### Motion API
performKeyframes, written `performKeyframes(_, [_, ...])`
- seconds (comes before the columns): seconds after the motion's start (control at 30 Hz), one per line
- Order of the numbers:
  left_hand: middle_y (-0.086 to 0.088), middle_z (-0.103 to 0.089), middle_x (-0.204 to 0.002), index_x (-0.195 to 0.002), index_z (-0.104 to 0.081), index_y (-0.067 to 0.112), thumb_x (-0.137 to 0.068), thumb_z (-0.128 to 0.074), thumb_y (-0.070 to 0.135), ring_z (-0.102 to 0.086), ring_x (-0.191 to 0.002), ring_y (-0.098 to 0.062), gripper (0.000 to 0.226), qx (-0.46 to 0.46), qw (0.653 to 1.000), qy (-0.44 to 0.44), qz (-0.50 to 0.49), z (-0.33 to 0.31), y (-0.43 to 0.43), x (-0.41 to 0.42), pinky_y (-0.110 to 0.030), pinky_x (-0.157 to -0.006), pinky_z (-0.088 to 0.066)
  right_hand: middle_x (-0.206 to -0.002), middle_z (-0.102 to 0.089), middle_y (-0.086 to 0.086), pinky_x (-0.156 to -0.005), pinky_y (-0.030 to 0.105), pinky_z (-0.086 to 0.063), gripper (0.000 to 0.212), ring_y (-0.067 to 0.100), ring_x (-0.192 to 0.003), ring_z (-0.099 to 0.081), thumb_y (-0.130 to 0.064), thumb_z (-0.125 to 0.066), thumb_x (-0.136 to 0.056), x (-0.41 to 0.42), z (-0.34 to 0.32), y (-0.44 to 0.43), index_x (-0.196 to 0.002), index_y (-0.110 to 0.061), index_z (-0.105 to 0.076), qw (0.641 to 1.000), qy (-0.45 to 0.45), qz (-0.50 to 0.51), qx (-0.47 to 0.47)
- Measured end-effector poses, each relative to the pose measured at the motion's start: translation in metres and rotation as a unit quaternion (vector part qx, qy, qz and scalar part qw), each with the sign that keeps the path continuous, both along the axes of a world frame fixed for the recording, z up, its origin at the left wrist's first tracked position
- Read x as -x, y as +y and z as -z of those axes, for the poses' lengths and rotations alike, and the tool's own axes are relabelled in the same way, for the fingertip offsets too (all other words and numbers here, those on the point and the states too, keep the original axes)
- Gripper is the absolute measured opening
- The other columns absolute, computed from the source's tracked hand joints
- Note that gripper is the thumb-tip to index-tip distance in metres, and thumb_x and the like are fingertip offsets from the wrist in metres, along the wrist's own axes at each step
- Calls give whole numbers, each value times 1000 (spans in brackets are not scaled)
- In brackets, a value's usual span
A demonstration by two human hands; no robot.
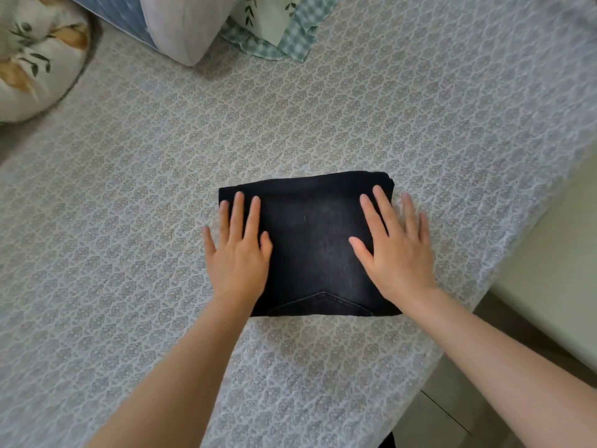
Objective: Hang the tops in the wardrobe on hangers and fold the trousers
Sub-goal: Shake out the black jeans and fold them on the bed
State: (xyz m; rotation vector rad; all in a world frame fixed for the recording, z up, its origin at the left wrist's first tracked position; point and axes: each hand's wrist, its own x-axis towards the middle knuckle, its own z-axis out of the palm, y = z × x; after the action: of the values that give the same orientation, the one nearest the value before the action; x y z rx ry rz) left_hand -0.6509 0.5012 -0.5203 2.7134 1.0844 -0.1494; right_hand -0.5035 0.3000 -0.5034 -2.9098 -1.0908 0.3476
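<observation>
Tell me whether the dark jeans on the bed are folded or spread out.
Folded. The jeans form a compact layered rectangle on the bedspread, with left hand and right hand pressing flat on top.

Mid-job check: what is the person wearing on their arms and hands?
Nothing shows. The left hand and right hand are bare: no gloves, rings or watch. The left forearm and right forearm are uncovered to the frame edge; no sleeve or cuff is in view.

Left hand [237, 253]: centre-left of frame, palm down, fingers straight, slightly spread. Right hand [399, 253]: centre-right, palm down, fingers straight, fanned wider. Bare forearms [181, 367]: enter from lower edge, converging upward.
</observation>
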Motion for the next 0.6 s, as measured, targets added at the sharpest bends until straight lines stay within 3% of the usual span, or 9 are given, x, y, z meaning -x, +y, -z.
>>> performKeyframes(0.03, [5,-1,-166,-157,-4,35,-104,-28,41,-9,-152,-21,58,17,1000,-5,-23,-2,-1,5,-51,-118,-25,-164,-4,-1,-113,58,-28,71,37,-147,-17,-59,-29,-96,3,-3,-1,-156,-25,-11,1000,11,13,2])
performKeyframes(0.1, [1,-16,-164,-156,-3,40,-104,-30,38,-40,-138,-27,58,71,994,-21,-81,-6,-6,15,-43,-92,-50,-161,-14,8,-94,53,-49,73,39,-130,-42,-61,-31,-94,10,-9,0,-156,-29,-10,997,43,61,-10])
performKeyframes(0.13, [-2,-32,-157,-155,-3,42,-104,-31,38,-49,-126,-26,59,96,989,-28,-110,-8,-10,18,-39,-79,-52,-154,-22,14,-84,50,-53,73,37,-118,-50,-62,-32,-93,14,-11,1,-155,-34,-7,992,71,102,-32])
performKeyframes(0.2, [-4,-53,-126,-154,-2,44,-103,-31,39,-51,-104,-23,59,110,982,-40,-146,-11,-17,19,-39,-71,-51,-132,-41,19,-71,47,-55,73,32,-96,-55,-65,-32,-91,22,-13,3,-151,-46,4,975,124,170,-70])
performKeyframes(0.27, [-3,-53,-108,-154,-2,44,-102,-31,40,-49,-92,-21,59,109,980,-51,-156,-16,-22,18,-41,-70,-52,-114,-48,16,-68,44,-54,71,29,-87,-53,-66,-28,-90,30,-12,3,-147,-52,12,969,137,184,-88])
performKeyframes(0.3, [-4,-53,-106,-154,-2,44,-102,-32,40,-50,-91,-22,60,115,978,-54,-163,-18,-23,16,-42,-72,-52,-115,-48,15,-72,44,-53,70,28,-90,-52,-66,-28,-90,32,-11,3,-146,-54,14,964,153,195,-102])
performKeyframes(0.4, [-6,-57,-128,-155,-4,35,-100,-38,43,-59,-106,-27,65,192,941,-93,-261,-19,-17,10,-40,-85,-49,-134,-44,13,-89,40,-47,66,28,-111,-49,-61,-35,-93,29,-10,3,-145,-59,6,929,226,235,-172])
performKeyframes(0.47, [-3,-48,-146,-155,-6,30,-99,-40,47,-55,-123,-29,68,265,902,-110,-322,-21,-11,6,-43,-95,-45,-145,-38,10,-89,32,-39,65,20,-115,-47,-55,-40,-96,25,-12,2,-147,-58,-1,908,267,247,-207])
performKeyframes(0.6, [1,-54,-135,-150,-26,19,-97,-45,53,-56,-120,-28,66,368,850,-112,-361,-26,1,6,-43,-101,-45,-154,-31,-1,-92,33,-36,61,21,-129,-43,-54,-42,-97,17,-17,2,-146,-58,-7,893,305,245,-221])
